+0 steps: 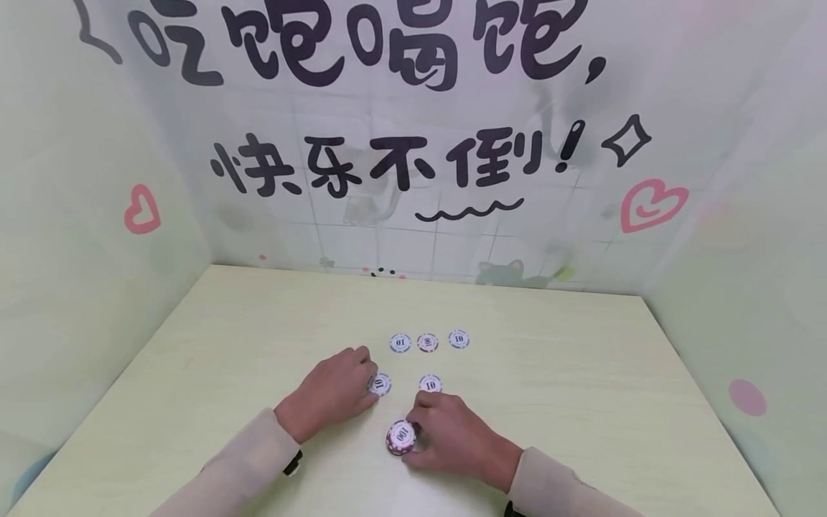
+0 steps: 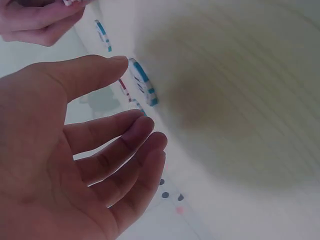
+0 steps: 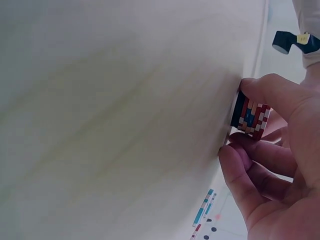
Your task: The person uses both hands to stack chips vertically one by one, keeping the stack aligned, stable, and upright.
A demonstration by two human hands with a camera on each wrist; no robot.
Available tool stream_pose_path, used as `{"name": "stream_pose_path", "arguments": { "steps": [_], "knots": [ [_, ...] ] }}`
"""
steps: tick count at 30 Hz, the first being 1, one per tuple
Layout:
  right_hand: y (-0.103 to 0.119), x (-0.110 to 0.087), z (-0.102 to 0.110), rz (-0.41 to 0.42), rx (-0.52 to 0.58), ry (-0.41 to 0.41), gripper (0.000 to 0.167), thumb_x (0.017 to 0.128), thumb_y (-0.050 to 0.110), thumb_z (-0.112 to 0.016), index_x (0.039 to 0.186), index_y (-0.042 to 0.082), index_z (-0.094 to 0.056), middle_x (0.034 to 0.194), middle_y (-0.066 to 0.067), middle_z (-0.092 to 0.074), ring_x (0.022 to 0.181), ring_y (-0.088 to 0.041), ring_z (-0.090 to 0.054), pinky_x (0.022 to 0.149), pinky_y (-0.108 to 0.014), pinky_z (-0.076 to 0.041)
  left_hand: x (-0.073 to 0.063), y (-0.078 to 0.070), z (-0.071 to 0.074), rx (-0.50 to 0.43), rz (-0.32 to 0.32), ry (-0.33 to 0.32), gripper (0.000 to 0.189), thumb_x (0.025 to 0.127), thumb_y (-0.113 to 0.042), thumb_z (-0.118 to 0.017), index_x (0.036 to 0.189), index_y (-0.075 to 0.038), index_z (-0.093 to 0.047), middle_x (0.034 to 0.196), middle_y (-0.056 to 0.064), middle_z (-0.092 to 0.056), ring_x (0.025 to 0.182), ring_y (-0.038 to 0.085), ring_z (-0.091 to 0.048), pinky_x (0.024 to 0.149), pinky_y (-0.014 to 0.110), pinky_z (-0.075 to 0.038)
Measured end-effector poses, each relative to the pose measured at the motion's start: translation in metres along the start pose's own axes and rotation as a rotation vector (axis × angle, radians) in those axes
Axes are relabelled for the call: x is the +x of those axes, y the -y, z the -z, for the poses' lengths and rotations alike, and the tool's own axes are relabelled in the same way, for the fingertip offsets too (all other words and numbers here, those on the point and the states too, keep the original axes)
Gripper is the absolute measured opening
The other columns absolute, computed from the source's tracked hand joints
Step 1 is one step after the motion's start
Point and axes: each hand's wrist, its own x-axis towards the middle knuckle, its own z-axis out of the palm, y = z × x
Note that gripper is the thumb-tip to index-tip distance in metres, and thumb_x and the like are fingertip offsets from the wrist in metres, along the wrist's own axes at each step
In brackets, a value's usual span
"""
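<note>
My right hand (image 1: 455, 434) grips a stack of poker chips (image 1: 401, 437) between thumb and fingers; a chip marked 100 tops it. The right wrist view shows the stack (image 3: 252, 116) side-on, with red, blue and dark edges, low at the tabletop. At the left, my left hand (image 1: 336, 384) has its thumb and loosely bent fingers about a single chip (image 1: 380, 385) marked 10. In the left wrist view, the thumb tip is right at the edge of this blue-and-white chip (image 2: 142, 82), which lies flat. Another 10 chip (image 1: 431, 384) lies just beyond my right fingertips.
Farther back, a row holds a 10 chip (image 1: 400, 342), a 100 chip (image 1: 428, 342) and another 10 chip (image 1: 459, 339). The pale wooden table (image 1: 555, 359) meets a printed back wall (image 1: 413, 244) and side walls. Both wrists wear dark straps below light sleeves (image 1: 245, 452).
</note>
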Motion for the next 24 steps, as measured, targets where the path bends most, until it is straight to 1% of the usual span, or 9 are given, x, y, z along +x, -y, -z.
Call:
{"name": "stream_pose_path", "arguments": {
  "steps": [6,9,18,24],
  "knots": [
    [0.003,0.001,-0.001,0.018,-0.022,-0.033,0.027,0.085,0.032,-0.093,0.100,0.012,-0.083,0.094,0.010,-0.064,0.082,0.002,-0.056,0.079,-0.014,-0.051,0.005,0.002,-0.003,-0.045,0.036,0.038,0.034,0.093,-0.027,-0.090,0.099,0.003,-0.075,0.092,0.007,-0.057,0.078,0.019,-0.049,0.067,0.037,-0.053],
    [0.004,0.001,-0.002,0.017,-0.030,-0.038,0.026,0.084,0.031,-0.093,0.099,0.012,-0.083,0.093,0.010,-0.063,0.082,0.001,-0.056,0.079,-0.015,-0.051,0.006,0.002,-0.003,-0.049,0.044,0.048,0.034,0.094,-0.027,-0.089,0.097,0.003,-0.074,0.090,0.007,-0.056,0.077,0.019,-0.048,0.067,0.037,-0.052],
    [0.002,0.000,-0.004,0.020,-0.037,-0.056,0.024,0.082,0.028,-0.092,0.096,0.012,-0.081,0.090,0.011,-0.062,0.079,0.001,-0.054,0.077,-0.015,-0.050,0.012,0.004,-0.009,-0.057,0.026,0.046,0.028,0.093,-0.023,-0.085,0.093,0.002,-0.072,0.086,0.005,-0.055,0.074,0.017,-0.046,0.065,0.034,-0.048],
    [0.003,0.000,-0.004,0.022,-0.040,-0.061,0.023,0.082,0.028,-0.092,0.095,0.013,-0.080,0.090,0.011,-0.061,0.079,0.001,-0.054,0.077,-0.014,-0.050,0.015,0.006,-0.010,-0.084,0.025,0.059,0.026,0.089,-0.021,-0.082,0.088,0.000,-0.067,0.084,0.005,-0.052,0.075,0.019,-0.046,0.064,0.035,-0.047]
  ]
}}
